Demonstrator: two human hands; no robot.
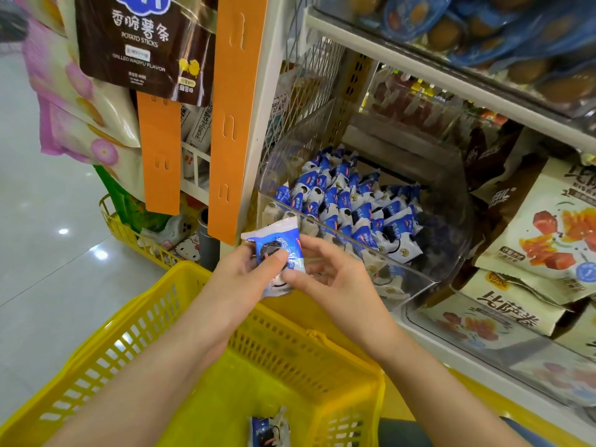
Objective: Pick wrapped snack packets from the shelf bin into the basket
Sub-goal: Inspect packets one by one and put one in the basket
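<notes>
A blue and white wrapped snack packet [283,243] is held above the far rim of the yellow basket [135,337]. My left hand [248,269] grips its left side with the thumb across the front. My right hand [325,272] pinches its right edge between thumb and fingers. Behind the hands, a clear plastic shelf bin [451,221] holds several more of the same packets [354,208]. One packet [267,430] lies on the basket floor.
Orange hanging strips [235,124] and potato stick bags [142,40] hang to the left of the shelf post. Beige snack bags [548,240] fill the bins to the right. A second yellow basket [138,240] stands on the tiled floor behind.
</notes>
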